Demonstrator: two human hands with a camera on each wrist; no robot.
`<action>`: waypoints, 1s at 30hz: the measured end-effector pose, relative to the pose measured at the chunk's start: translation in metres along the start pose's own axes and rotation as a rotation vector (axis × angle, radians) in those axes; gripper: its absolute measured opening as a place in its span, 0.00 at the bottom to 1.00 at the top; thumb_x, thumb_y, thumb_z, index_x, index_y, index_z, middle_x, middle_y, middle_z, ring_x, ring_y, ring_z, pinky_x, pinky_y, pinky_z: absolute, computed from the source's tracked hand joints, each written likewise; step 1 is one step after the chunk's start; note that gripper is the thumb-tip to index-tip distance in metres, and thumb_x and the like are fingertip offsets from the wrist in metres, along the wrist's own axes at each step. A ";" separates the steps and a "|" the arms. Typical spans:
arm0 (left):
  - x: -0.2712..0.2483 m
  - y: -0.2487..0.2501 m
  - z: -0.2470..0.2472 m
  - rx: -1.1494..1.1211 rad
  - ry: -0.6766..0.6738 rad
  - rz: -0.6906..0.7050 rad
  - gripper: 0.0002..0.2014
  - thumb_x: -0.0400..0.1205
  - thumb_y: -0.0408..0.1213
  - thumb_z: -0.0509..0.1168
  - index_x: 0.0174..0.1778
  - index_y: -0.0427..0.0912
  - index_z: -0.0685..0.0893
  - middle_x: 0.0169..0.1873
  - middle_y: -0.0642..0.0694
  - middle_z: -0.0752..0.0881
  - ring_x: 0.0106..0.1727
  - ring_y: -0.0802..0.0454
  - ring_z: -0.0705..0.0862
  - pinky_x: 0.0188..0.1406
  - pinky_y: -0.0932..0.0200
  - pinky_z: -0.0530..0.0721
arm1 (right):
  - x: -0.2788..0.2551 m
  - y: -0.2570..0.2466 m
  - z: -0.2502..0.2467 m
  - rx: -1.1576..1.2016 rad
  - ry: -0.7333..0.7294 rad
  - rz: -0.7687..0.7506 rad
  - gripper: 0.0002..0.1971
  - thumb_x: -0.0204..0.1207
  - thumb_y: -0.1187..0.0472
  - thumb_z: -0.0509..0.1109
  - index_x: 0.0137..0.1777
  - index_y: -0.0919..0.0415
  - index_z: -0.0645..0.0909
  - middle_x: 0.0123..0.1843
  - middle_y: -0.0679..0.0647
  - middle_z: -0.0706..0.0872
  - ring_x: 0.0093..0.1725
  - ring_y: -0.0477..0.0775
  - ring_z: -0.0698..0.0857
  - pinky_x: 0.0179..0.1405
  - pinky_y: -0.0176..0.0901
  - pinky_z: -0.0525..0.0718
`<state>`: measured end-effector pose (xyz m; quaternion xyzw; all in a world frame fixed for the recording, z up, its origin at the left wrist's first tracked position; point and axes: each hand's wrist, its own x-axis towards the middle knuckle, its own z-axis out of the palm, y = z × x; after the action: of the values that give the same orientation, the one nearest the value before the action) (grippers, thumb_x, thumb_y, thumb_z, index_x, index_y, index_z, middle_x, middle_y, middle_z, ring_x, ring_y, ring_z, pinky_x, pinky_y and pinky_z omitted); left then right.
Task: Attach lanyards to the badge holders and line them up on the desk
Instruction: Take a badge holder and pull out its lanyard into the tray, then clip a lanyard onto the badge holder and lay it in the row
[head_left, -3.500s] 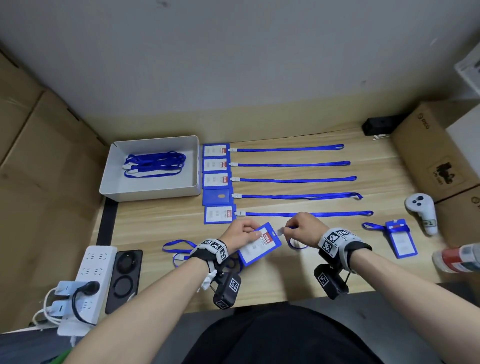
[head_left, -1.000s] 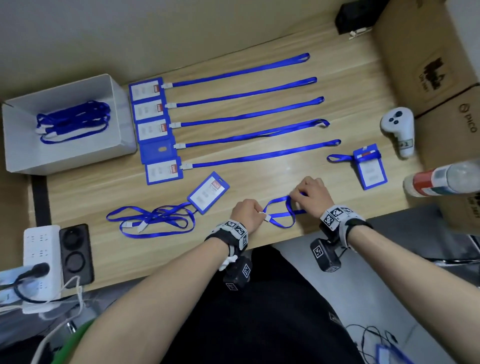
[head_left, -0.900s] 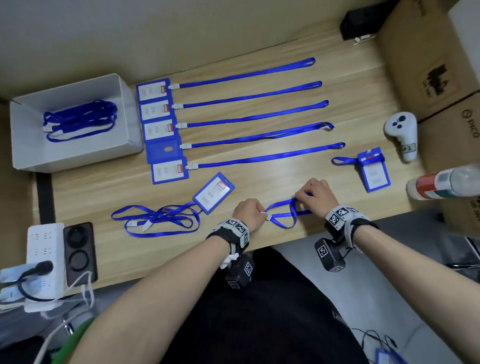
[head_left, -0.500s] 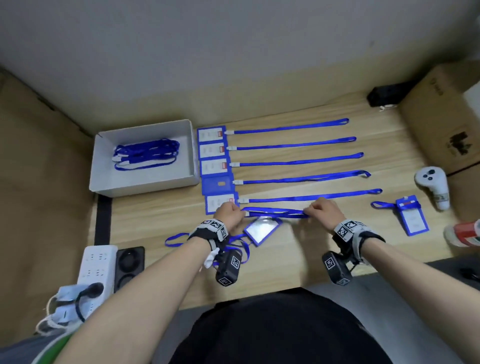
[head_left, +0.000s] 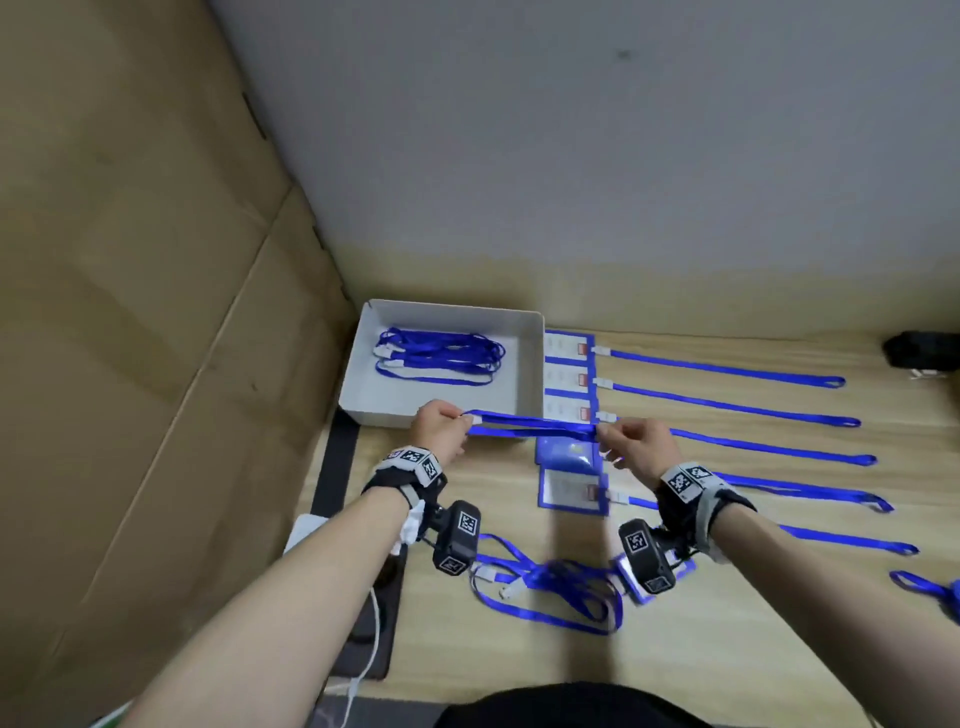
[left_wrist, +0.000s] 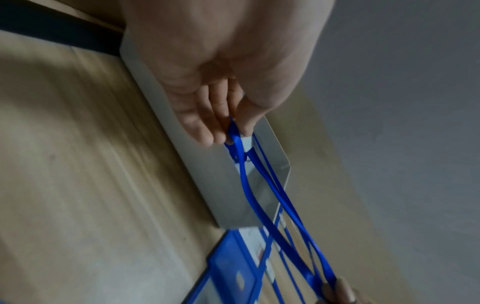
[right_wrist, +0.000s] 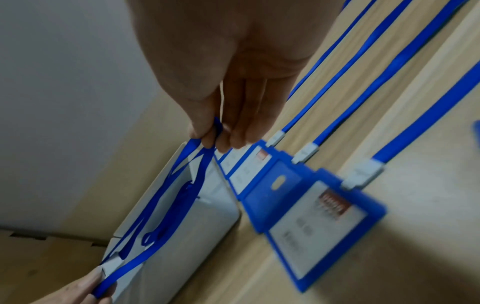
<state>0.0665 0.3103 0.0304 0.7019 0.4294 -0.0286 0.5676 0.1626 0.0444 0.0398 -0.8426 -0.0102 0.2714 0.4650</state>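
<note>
Both hands hold one folded blue lanyard (head_left: 530, 427) taut in the air, over the front right corner of the white box (head_left: 363, 410). My left hand (head_left: 462, 421) pinches its clip end (left_wrist: 233, 131); my right hand (head_left: 602, 441) pinches the folded loops (right_wrist: 210, 139). Right of the box, several blue badge holders (head_left: 571, 491) lie in a column, their lanyards (head_left: 727, 369) stretched straight to the right. More lanyards (head_left: 441, 356) lie in the box. A loose tangled lanyard (head_left: 550, 587) and a badge holder (head_left: 631, 590), partly hidden by my right wrist camera, lie near the front edge.
Cardboard (head_left: 156, 312) walls off the left side and a grey wall stands behind the desk. A black device (head_left: 924, 351) sits at the far right. Another badge holder with a lanyard (head_left: 930, 590) lies at the right edge. A black pad (head_left: 374, 597) and white cable lie front left.
Both hands have carried the folded lanyard up and to the left, from beside the nearest lined-up badge holder to the white box's corner. The head view has swung left.
</note>
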 end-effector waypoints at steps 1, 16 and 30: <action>0.006 0.001 -0.010 -0.027 0.028 0.019 0.05 0.80 0.33 0.71 0.46 0.40 0.81 0.36 0.42 0.85 0.34 0.49 0.84 0.28 0.58 0.83 | 0.007 -0.008 0.010 0.018 0.006 0.000 0.12 0.82 0.60 0.71 0.42 0.68 0.87 0.33 0.57 0.87 0.30 0.52 0.81 0.29 0.38 0.81; 0.111 0.046 -0.099 -0.329 0.299 0.085 0.08 0.82 0.26 0.68 0.56 0.35 0.83 0.48 0.39 0.87 0.40 0.44 0.89 0.36 0.58 0.91 | 0.131 -0.124 0.109 0.316 0.031 0.082 0.04 0.76 0.77 0.71 0.47 0.73 0.86 0.37 0.61 0.86 0.41 0.61 0.86 0.37 0.35 0.90; 0.072 0.051 -0.047 0.188 0.074 0.300 0.18 0.82 0.31 0.63 0.68 0.45 0.76 0.64 0.47 0.81 0.55 0.47 0.84 0.59 0.44 0.84 | 0.078 -0.085 0.088 0.197 0.026 0.068 0.08 0.79 0.74 0.64 0.49 0.65 0.84 0.36 0.57 0.88 0.26 0.54 0.78 0.22 0.37 0.79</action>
<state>0.1234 0.3910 0.0481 0.8086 0.3360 0.0423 0.4812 0.2079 0.1817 0.0352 -0.7960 0.0512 0.2758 0.5363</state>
